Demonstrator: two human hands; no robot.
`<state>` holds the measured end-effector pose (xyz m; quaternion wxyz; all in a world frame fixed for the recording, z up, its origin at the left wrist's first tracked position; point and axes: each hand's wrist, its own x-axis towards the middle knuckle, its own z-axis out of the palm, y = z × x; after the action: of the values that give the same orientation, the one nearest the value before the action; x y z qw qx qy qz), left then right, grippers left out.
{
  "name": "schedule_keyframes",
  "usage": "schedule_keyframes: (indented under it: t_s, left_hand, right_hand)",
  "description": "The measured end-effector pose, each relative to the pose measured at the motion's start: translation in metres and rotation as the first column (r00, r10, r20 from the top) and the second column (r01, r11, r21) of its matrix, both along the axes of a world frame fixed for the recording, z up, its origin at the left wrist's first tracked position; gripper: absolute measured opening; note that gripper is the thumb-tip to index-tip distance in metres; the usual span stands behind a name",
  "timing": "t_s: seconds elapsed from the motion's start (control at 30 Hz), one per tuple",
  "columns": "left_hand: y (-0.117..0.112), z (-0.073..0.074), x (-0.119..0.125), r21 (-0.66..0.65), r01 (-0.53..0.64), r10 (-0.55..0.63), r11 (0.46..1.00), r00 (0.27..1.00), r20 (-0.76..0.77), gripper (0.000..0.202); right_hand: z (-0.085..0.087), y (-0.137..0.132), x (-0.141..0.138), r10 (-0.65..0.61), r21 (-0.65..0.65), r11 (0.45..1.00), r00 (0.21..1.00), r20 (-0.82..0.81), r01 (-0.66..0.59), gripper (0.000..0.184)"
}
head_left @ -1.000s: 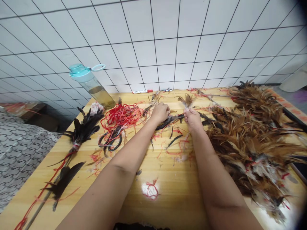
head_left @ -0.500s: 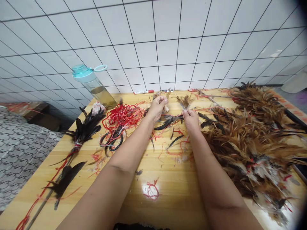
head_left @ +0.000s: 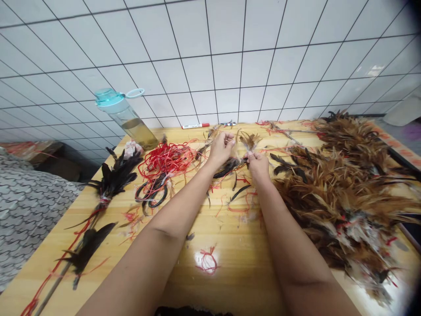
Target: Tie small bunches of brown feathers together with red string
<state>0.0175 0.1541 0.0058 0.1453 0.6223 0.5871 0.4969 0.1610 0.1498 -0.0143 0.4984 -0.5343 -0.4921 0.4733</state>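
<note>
My right hand (head_left: 258, 164) pinches a small bunch of brown feathers (head_left: 250, 141) by its base, tips pointing up and away from me. Just left of it, my left hand (head_left: 221, 148) is raised with curled fingers close together; whatever lies between the fingertips is too small to make out. Below and between the hands lie dark loose feathers (head_left: 230, 165) and bits of red string. A tangled heap of red string (head_left: 169, 160) sits to the left of my left hand. Beyond my right forearm spreads a big pile of brown feathers (head_left: 329, 188).
At the left, a stick with black feathers (head_left: 115, 180) tied on lies along the wooden table (head_left: 230, 263). Behind it stands a water bottle (head_left: 134, 127). A red-capped marker (head_left: 195, 126) rests by the tiled wall (head_left: 226, 70). A small loop of red string (head_left: 208, 262) lies nearer me.
My left hand has shifted slightly right, toward the feather bunch, and its fingers have turned. The right hand keeps its pinch on the bunch. The whole view has slid slightly left.
</note>
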Motion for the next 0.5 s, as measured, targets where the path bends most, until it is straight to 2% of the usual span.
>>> schedule_keyframes:
  t_s: [0.17, 0.27, 0.37, 0.43, 0.5]
  left_hand:
    - [-0.007, 0.009, -0.009, -0.021, -0.126, 0.118, 0.992, 0.964, -0.238, 0.014]
    - [-0.014, 0.021, -0.005, -0.231, -0.12, 0.006, 0.965, 0.897, -0.442, 0.023]
    - [-0.023, 0.032, 0.006, -0.431, -0.12, -0.157, 0.894, 0.818, -0.553, 0.04]
    - [-0.026, 0.034, 0.012, -0.484, -0.146, -0.199, 0.863, 0.781, -0.592, 0.044]
    - [-0.025, 0.031, 0.013, -0.5, -0.159, -0.213, 0.851, 0.766, -0.607, 0.037]
  right_hand:
    - [0.001, 0.001, 0.003, -0.093, 0.013, 0.996, 0.995, -0.018, 0.094, 0.021]
    - [0.0, 0.002, 0.004, -0.111, 0.014, 0.994, 0.994, -0.019, 0.111, 0.021]
    - [-0.004, 0.004, 0.005, -0.112, 0.026, 0.993, 0.994, -0.005, 0.112, 0.02]
    - [-0.006, 0.005, 0.005, -0.115, 0.036, 0.993, 0.993, 0.004, 0.115, 0.02]
    - [-0.007, 0.006, 0.005, -0.122, 0.045, 0.992, 0.992, 0.015, 0.121, 0.021]
